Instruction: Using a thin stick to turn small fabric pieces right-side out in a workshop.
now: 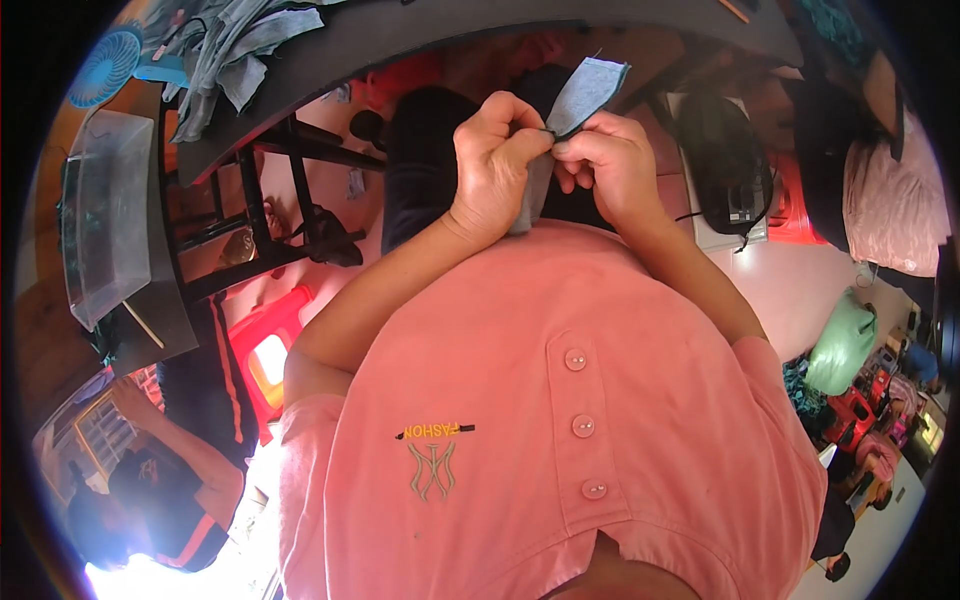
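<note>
A strip of blue-grey, denim-like cloth [588, 92] is held between my two hands, above my lap. Its upper end stands up past my fingertips, with frayed threads at the corner and a dark lower edge. More grey cloth [535, 190] hangs down between the hands, partly behind the left one. My left hand [495, 165] is closed, thumb and forefinger pinching the cloth at the dark edge. Close beside it, my right hand [612, 165] pinches the same cloth with thumb and bent fingers. The fingertips nearly meet, so the exact spot they grip is partly hidden.
A dark curved table [400, 50] runs beyond my hands, with grey cloth pieces [235, 50] heaped at its left. Further left are a blue fan [107, 66] and a clear plastic bin [108, 215]. A red stool [265, 360] and another person [175, 490] are at lower left; a black bag [728, 165] lies right.
</note>
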Demonstrator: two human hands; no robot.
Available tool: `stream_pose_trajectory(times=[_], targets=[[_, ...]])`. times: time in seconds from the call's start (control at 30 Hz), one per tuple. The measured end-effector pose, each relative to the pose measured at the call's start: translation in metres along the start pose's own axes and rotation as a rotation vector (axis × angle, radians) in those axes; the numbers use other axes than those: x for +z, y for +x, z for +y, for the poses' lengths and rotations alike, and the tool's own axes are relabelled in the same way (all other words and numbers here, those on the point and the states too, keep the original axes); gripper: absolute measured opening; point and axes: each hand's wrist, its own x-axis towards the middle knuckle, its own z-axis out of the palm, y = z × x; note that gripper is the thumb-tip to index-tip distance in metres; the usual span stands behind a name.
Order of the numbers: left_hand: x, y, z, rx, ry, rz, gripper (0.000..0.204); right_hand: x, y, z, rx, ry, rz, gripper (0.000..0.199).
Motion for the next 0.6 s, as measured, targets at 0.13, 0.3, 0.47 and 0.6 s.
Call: stream_pose_trajectory(times=[0.13, 0.3, 0.47, 0.6], targets=[[-0.001, -0.002, -0.010, 0.197, 0.144, 0.015, 0.007, 0.000, 0.001, -0.001, -0.020, 0.036, 0.027, 0.016], [-0.006, 0.000, -0.022, 0.502, 0.373, 0.027, 0.005, 0.007, -0.001, 0.002, -0.017, 0.045, 0.007, 0.014], [0.016, 0.004, -0.007, -0.148, -0.214, -0.001, 0.016, 0.001, 0.005, -0.002, -0.038, 0.014, 0.045, 0.013], [0.016, 0.003, -0.013, -0.149, -0.133, -0.017, 0.014, 0.003, 0.007, -0.004, 0.004, 0.039, 0.088, 0.011]])
